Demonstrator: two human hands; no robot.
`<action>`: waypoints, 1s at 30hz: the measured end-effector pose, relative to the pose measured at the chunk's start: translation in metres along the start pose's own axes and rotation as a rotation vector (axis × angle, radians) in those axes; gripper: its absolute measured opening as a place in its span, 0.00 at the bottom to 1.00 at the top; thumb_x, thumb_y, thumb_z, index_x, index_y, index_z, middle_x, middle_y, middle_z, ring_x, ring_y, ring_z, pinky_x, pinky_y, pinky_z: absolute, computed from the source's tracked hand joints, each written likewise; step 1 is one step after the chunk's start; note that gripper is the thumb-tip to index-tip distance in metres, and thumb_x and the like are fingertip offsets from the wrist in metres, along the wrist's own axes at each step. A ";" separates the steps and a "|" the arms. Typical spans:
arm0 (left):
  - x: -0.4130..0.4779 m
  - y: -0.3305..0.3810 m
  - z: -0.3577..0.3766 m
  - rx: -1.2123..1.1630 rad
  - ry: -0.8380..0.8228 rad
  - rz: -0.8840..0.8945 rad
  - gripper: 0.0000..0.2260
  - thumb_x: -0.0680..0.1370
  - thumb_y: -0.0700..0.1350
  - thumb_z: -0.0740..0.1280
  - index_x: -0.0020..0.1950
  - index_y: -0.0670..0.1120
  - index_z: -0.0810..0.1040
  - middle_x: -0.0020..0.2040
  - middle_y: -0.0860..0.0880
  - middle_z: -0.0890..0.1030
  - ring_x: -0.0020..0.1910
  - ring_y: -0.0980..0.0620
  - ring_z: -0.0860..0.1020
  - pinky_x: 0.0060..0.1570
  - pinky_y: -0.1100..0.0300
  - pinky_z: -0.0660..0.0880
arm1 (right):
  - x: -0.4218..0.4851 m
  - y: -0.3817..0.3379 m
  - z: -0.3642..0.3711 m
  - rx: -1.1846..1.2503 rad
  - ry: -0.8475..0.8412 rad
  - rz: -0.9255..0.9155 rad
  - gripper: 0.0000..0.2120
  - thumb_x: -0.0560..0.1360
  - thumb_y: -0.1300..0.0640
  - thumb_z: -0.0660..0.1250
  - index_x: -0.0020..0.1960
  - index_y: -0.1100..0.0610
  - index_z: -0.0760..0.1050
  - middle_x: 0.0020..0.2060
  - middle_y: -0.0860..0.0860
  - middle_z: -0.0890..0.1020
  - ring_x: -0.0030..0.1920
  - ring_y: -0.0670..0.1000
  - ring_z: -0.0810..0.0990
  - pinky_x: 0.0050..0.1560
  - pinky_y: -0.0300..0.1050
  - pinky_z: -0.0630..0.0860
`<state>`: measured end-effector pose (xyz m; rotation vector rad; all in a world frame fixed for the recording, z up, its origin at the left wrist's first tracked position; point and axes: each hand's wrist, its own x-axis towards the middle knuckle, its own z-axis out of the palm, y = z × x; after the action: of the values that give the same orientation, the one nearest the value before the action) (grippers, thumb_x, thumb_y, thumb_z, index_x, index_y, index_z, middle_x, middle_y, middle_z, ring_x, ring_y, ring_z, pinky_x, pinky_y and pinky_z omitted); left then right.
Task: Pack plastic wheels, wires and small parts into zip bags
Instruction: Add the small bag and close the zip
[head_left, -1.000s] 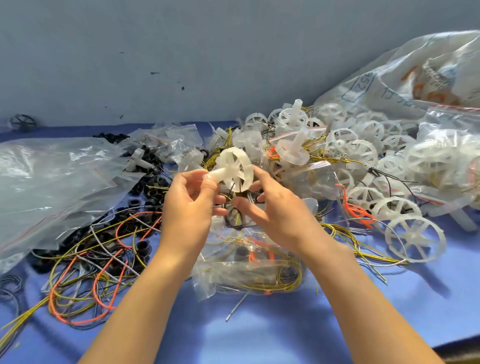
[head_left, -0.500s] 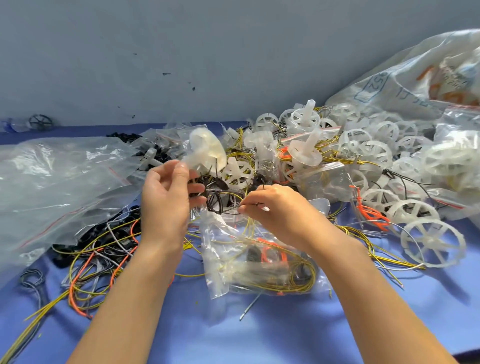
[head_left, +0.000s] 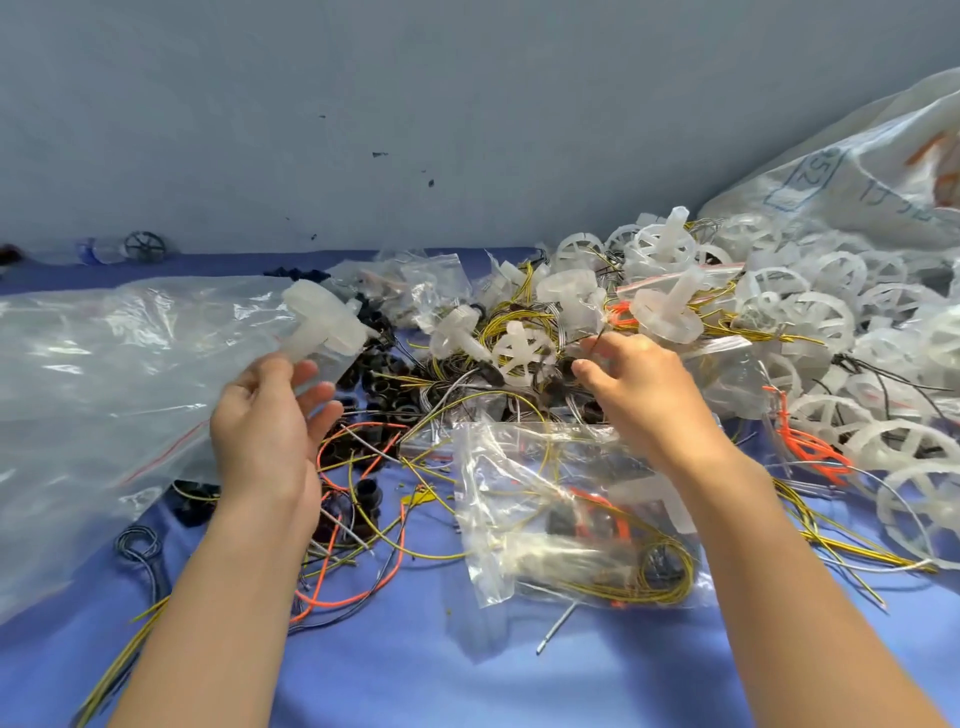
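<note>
1. Left hand (head_left: 270, 421): I see the fingers loosely straight and gripping nothing. A blurred white wheel (head_left: 324, 325) sits just above the fingertips, and I cannot tell if they touch.
2. Right hand (head_left: 649, 395): the fingers are curled down into the wires (head_left: 452, 384). I cannot tell whether they pinch one.
3. Zip bag (head_left: 561, 519): it lies flat on the table (head_left: 415, 675) below the right forearm, with yellow and orange wire inside.
4. Wheel pile (head_left: 831, 322): it lies at far right, beside the wires.
</note>
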<state>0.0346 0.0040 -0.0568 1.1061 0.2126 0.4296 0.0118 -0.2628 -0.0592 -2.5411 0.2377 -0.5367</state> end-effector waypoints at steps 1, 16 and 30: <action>0.002 0.002 -0.004 0.014 0.021 0.027 0.04 0.82 0.44 0.60 0.48 0.49 0.72 0.41 0.52 0.78 0.30 0.60 0.77 0.32 0.67 0.76 | 0.001 0.000 0.000 -0.010 -0.006 0.020 0.15 0.80 0.48 0.63 0.64 0.51 0.77 0.57 0.55 0.79 0.58 0.57 0.77 0.55 0.51 0.75; -0.010 -0.003 -0.040 -0.017 -0.527 -0.633 0.11 0.74 0.39 0.62 0.37 0.46 0.82 0.34 0.52 0.73 0.26 0.59 0.69 0.18 0.71 0.67 | -0.042 -0.059 0.014 -0.075 -0.218 -0.612 0.28 0.73 0.73 0.61 0.56 0.42 0.82 0.69 0.50 0.72 0.68 0.53 0.69 0.68 0.53 0.66; -0.031 -0.023 -0.027 0.441 -0.656 -0.629 0.09 0.81 0.43 0.63 0.55 0.39 0.79 0.32 0.48 0.72 0.26 0.58 0.73 0.20 0.67 0.67 | -0.057 -0.044 0.025 0.185 -0.030 -0.548 0.10 0.73 0.69 0.65 0.43 0.55 0.78 0.61 0.52 0.76 0.56 0.56 0.77 0.54 0.54 0.73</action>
<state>0.0014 0.0040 -0.0908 1.4739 0.0628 -0.5692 -0.0269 -0.1985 -0.0741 -2.4144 -0.5125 -0.6832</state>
